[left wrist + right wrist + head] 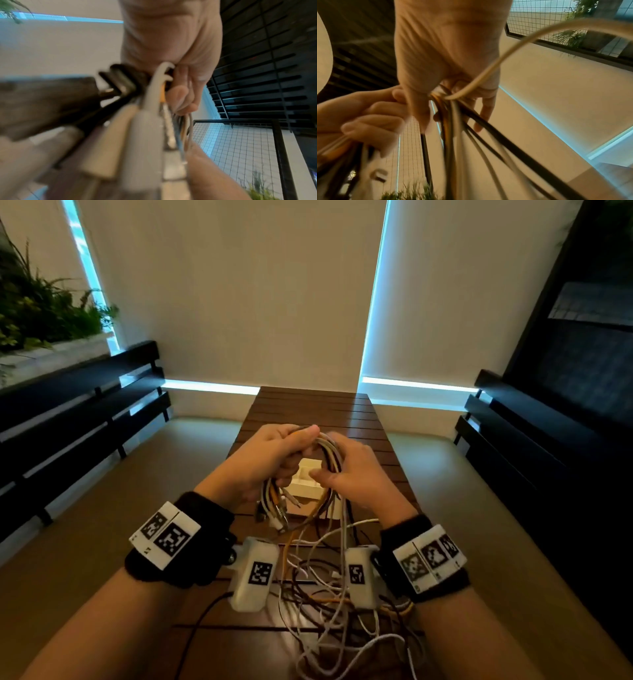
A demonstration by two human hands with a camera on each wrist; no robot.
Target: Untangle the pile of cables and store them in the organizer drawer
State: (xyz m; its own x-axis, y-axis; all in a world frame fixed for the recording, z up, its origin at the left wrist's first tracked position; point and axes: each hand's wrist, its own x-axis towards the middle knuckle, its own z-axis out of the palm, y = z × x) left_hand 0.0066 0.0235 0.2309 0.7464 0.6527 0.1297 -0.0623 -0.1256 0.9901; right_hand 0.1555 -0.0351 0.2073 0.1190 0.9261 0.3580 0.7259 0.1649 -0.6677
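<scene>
A bundle of cables (329, 453), white, black, brown and orange, arches between both hands above the table. My left hand (274, 453) grips one side of the bundle, with several plug ends (277, 513) hanging below it. My right hand (346, 470) holds the other side, fingers curled round the strands (450, 108). Loose lengths trail down into a tangled pile (335, 604) on the near part of the table. The white organizer drawer (308, 481) sits on the table behind the hands, partly hidden by them. In the left wrist view the plugs (142, 128) are blurred and close.
The slatted wooden table (318, 409) runs away from me toward a wall with blinds. Dark slatted benches (78, 405) stand on both sides. Plants (41, 309) fill a planter at far left. Wrist-mounted cameras (255, 573) hang over the cable pile.
</scene>
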